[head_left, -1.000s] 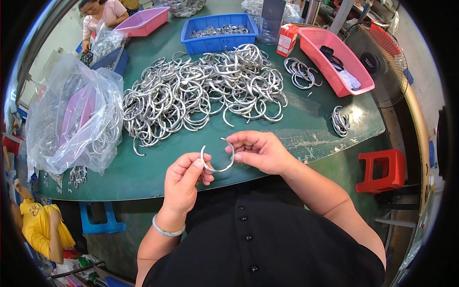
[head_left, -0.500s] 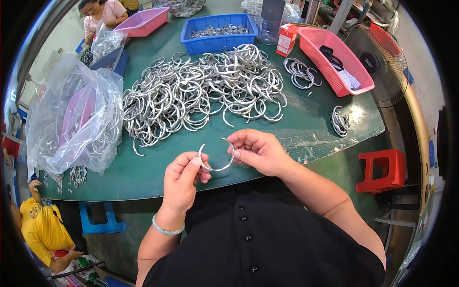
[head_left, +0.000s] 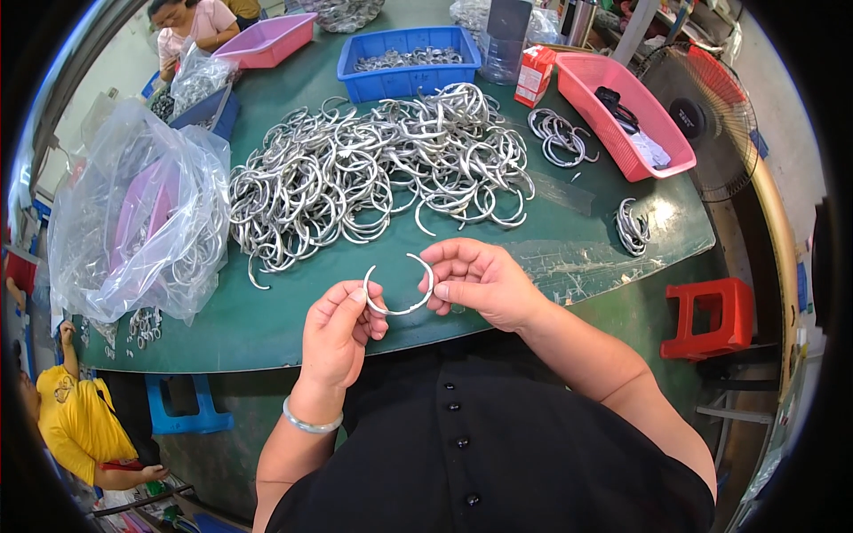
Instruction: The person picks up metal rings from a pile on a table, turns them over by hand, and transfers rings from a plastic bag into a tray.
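A silver open-ended bangle [head_left: 399,313] is between my hands above the near edge of the green table, its gap facing away from me. My left hand [head_left: 338,330] pinches its left side with thumb and fingers. On its right side, my right hand [head_left: 484,284] grips it the same way. Just beyond lies a wide heap of similar silver bangles [head_left: 311,191]. Two smaller groups sit apart on the right: a loose bunch [head_left: 558,140] and a stacked bundle [head_left: 632,229].
A blue bin [head_left: 407,82] of metal pieces stands behind the heap. Left is a clear plastic bag [head_left: 98,240]; right, a pink basket [head_left: 613,124], a red carton [head_left: 533,75] and a fan [head_left: 702,115]. Stools [head_left: 709,315] and other people [head_left: 80,422] are nearby.
The bangle has turned slightly, and both hands have shifted a little left with it. A person in yellow at the lower left has moved an arm.
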`<state>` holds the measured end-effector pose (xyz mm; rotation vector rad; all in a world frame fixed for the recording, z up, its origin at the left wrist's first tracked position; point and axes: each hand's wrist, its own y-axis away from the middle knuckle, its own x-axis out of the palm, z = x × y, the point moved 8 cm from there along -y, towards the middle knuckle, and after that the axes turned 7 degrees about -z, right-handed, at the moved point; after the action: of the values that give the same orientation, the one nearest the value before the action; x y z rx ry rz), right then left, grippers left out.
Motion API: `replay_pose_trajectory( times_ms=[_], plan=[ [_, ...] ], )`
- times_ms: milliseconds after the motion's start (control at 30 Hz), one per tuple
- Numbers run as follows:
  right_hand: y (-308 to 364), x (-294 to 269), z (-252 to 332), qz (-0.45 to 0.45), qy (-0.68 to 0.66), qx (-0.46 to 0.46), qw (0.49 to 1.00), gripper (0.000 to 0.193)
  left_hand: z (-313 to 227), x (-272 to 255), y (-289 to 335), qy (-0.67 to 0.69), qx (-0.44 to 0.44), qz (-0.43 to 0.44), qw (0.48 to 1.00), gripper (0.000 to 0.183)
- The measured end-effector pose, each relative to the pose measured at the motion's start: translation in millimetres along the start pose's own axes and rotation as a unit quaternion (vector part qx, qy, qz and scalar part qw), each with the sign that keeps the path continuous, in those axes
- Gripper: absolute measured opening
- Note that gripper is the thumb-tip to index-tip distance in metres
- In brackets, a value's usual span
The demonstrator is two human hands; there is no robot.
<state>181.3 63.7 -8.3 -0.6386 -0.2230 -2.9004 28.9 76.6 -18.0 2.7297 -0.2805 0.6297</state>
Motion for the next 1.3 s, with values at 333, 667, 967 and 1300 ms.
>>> replay_pose_trajectory(
  times_ms=[333,667,967,1300],
  plan=[
    [-0.3,4.1,-1.5,0.002,-0.039,0.009,0.999,0.037,-2.9,0.6,1.6,-0.016,0.021,-0.009,1.0,0.016],
    [-0.8,4.2,-1.2,0.005,-0.056,0.003,0.998,0.038,-18.4,7.8,11.9,-0.092,0.118,0.008,0.989,0.015],
    [-0.5,5.1,-2.1,0.003,-0.073,0.012,0.997,0.037,-25.9,13.5,20.5,-0.13,0.153,-0.013,0.98,0.015],
    [-3.2,13.9,-5.0,0.017,-0.114,0.043,0.992,0.035,-35.9,12.9,25.9,-0.119,0.164,-0.015,0.979,0.014]
  ],
)
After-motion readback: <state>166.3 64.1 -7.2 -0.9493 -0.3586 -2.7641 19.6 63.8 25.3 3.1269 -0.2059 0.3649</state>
